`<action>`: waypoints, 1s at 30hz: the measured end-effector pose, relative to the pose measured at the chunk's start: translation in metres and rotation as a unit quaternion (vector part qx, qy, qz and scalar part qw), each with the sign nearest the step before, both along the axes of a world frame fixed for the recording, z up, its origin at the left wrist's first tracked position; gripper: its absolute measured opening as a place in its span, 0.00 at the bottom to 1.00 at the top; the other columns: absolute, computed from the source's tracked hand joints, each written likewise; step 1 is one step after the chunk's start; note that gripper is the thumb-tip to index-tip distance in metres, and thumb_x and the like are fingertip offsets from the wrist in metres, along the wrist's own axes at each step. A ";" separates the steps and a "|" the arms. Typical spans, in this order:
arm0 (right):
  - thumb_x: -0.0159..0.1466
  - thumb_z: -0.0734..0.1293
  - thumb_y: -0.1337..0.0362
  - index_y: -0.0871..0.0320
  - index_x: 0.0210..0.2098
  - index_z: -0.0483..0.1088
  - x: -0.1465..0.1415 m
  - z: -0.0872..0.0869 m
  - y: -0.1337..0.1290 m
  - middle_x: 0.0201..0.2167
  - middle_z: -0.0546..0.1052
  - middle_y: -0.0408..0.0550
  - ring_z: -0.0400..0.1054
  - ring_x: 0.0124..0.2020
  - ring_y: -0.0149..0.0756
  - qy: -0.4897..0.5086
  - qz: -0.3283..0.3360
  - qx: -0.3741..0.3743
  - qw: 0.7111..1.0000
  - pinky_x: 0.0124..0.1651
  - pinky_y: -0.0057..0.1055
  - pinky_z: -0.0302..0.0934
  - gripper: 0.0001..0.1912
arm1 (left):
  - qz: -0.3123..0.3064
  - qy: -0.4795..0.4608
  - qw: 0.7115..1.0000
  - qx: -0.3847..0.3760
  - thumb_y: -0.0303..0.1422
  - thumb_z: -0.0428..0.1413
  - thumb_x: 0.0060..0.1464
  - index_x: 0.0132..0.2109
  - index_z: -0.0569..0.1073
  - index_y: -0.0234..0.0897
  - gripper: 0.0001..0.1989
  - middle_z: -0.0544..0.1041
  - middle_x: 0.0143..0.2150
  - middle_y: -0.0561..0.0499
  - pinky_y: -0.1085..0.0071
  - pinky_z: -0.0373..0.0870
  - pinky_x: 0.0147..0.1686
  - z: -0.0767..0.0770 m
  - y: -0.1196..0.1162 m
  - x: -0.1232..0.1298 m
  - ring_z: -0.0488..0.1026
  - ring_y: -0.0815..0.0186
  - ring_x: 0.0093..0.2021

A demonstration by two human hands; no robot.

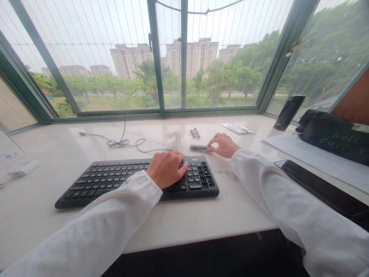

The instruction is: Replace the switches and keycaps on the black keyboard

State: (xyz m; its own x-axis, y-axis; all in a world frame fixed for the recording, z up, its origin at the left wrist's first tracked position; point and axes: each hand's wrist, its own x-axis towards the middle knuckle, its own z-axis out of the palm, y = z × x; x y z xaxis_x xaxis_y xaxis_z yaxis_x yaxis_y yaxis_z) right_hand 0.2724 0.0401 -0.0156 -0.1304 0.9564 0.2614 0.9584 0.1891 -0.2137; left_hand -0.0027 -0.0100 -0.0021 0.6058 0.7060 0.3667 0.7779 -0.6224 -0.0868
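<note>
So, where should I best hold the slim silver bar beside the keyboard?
Probably pinch the slim silver bar across its long sides near the right end, coming from the right, where the right hand already touches it. It lies flat and narrow, and the keyboard sits close on its near side.

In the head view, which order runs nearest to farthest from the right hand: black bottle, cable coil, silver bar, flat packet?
1. Silver bar: touching the right hand at its fingertips, to the left.
2. Flat packet: just behind the hand.
3. Black bottle: back right, by the window.
4. Cable coil: back left.
</note>
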 end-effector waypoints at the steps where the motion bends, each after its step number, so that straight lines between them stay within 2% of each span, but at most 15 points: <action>1: 0.59 0.68 0.54 0.54 0.38 0.78 0.000 0.003 -0.001 0.39 0.72 0.52 0.65 0.45 0.45 0.026 -0.010 0.014 1.000 0.51 0.41 0.57 0.13 | 0.002 -0.001 1.000 0.000 0.44 0.45 0.61 0.45 0.77 0.41 0.19 0.79 0.40 0.47 0.66 0.65 0.32 0.000 0.000 0.000 0.76 0.58 0.37; 5: 0.62 0.63 0.48 0.57 0.39 0.74 0.001 0.018 -0.008 0.28 0.71 0.45 0.65 0.29 0.33 0.206 -0.052 0.021 0.977 0.35 0.33 0.59 0.19 | 0.007 -0.005 1.000 0.002 0.44 0.45 0.62 0.46 0.77 0.41 0.19 0.79 0.40 0.47 0.66 0.65 0.32 0.000 0.001 -0.001 0.76 0.58 0.37; 8: 0.64 0.62 0.47 0.59 0.36 0.69 -0.002 0.025 -0.014 0.24 0.69 0.43 0.61 0.22 0.28 0.344 -0.011 -0.015 0.939 0.28 0.29 0.58 0.20 | 0.000 -0.007 1.000 0.006 0.43 0.46 0.62 0.46 0.77 0.42 0.18 0.80 0.40 0.48 0.67 0.64 0.31 0.000 0.001 -0.001 0.76 0.59 0.37; 10: 0.64 0.63 0.48 0.59 0.35 0.66 -0.007 0.026 -0.018 0.27 0.71 0.46 0.64 0.22 0.27 0.421 0.030 -0.042 0.906 0.24 0.27 0.59 0.19 | -0.007 -0.009 1.000 0.007 0.43 0.46 0.62 0.45 0.77 0.43 0.18 0.80 0.40 0.49 0.67 0.64 0.30 -0.001 0.001 -0.002 0.76 0.59 0.37; 12: 0.63 0.65 0.49 0.59 0.36 0.64 -0.014 0.026 -0.020 0.35 0.74 0.51 0.70 0.26 0.31 0.468 0.059 -0.064 0.879 0.21 0.26 0.60 0.18 | -0.013 -0.011 1.000 0.007 0.42 0.46 0.62 0.44 0.78 0.43 0.17 0.79 0.40 0.50 0.67 0.64 0.30 -0.001 0.001 -0.002 0.77 0.60 0.37; 15: 0.62 0.67 0.52 0.59 0.37 0.63 -0.025 0.024 -0.025 0.37 0.77 0.55 0.74 0.27 0.34 0.494 0.079 -0.092 0.861 0.23 0.27 0.66 0.17 | -0.018 -0.015 1.000 0.006 0.42 0.46 0.61 0.43 0.78 0.44 0.17 0.79 0.39 0.51 0.67 0.63 0.30 -0.001 0.001 -0.002 0.76 0.61 0.37; 17: 0.61 0.69 0.54 0.59 0.37 0.61 -0.033 0.023 -0.029 0.32 0.78 0.52 0.75 0.27 0.35 0.506 0.089 -0.102 0.852 0.30 0.31 0.72 0.17 | -0.021 -0.016 1.000 0.005 0.42 0.46 0.62 0.43 0.78 0.44 0.16 0.79 0.39 0.51 0.68 0.63 0.30 -0.001 0.001 -0.002 0.76 0.61 0.37; 20: 0.54 0.74 0.57 0.58 0.37 0.61 -0.043 0.018 -0.035 0.29 0.77 0.47 0.76 0.28 0.36 0.523 0.109 -0.116 0.837 0.39 0.37 0.74 0.21 | -0.025 -0.016 1.000 0.004 0.41 0.47 0.61 0.43 0.78 0.44 0.16 0.80 0.38 0.51 0.68 0.64 0.30 0.000 0.001 -0.002 0.76 0.62 0.36; 24: 0.47 0.78 0.59 0.56 0.34 0.60 -0.051 0.011 -0.038 0.27 0.74 0.41 0.75 0.27 0.36 0.529 0.106 -0.137 0.831 0.37 0.38 0.75 0.25 | -0.030 -0.013 0.999 0.006 0.41 0.47 0.61 0.44 0.78 0.45 0.16 0.80 0.39 0.52 0.68 0.64 0.30 -0.001 0.002 -0.002 0.76 0.61 0.36; 27: 0.47 0.78 0.59 0.57 0.33 0.62 -0.050 0.009 -0.036 0.26 0.73 0.40 0.74 0.27 0.34 0.518 0.122 -0.140 0.835 0.35 0.36 0.75 0.23 | -0.033 -0.014 0.999 0.008 0.41 0.47 0.61 0.45 0.78 0.45 0.16 0.80 0.39 0.52 0.67 0.64 0.31 -0.002 0.002 -0.003 0.77 0.61 0.37; 30: 0.49 0.77 0.56 0.59 0.32 0.67 -0.046 0.009 -0.034 0.26 0.75 0.43 0.74 0.30 0.35 0.500 0.145 -0.160 0.838 0.36 0.35 0.74 0.20 | -0.035 -0.015 0.999 0.004 0.41 0.47 0.62 0.45 0.78 0.45 0.16 0.80 0.39 0.51 0.67 0.64 0.31 -0.002 0.002 -0.003 0.77 0.61 0.37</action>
State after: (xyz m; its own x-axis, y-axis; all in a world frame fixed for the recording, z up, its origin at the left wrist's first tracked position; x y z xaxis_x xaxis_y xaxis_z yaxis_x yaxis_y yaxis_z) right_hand 0.2266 0.0063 -0.0063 -0.2383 0.9644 0.1143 0.1926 0.1622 -0.9678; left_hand -0.0059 -0.0077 -0.0042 0.6420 0.6596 0.3908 0.7352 -0.6743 -0.0697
